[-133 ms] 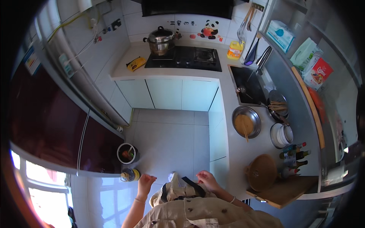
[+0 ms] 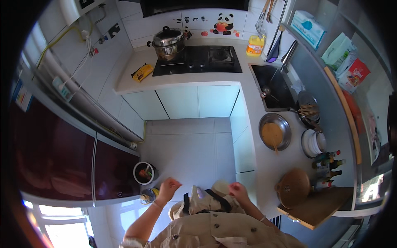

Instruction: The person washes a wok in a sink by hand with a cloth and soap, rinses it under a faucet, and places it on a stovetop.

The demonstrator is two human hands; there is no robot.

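Note:
My left hand (image 2: pixel 168 189) hangs in front of my waist over the floor, fingers curled in with nothing seen in them. The bin (image 2: pixel 144 173) with food scraps and a jar-like container with a yellow label (image 2: pixel 148 195) are nearest to it. My right hand (image 2: pixel 238 191) is loosely closed on the other side of my body, close to the counter's cabinet front, and no object shows in it. Dark straps (image 2: pixel 218 200) lie on my beige clothing between the hands. Neither hand touches the counter or anything on it.
A lidded steel pot (image 2: pixel 168 44) stands on the black stove (image 2: pixel 198 62), with a yellow packet (image 2: pixel 142 72) beside it. Along the right counter (image 2: pixel 264 171) are the sink (image 2: pixel 271 89), a steel bowl (image 2: pixel 285 129) with chopsticks, white bowls (image 2: pixel 316 142), bottles, a wooden basin (image 2: pixel 293 188) and a board (image 2: pixel 318 208).
Both hands sit slightly higher and farther right in the picture. My view has shifted, so the stove moves up and left, while the bin and the right counter's things move right.

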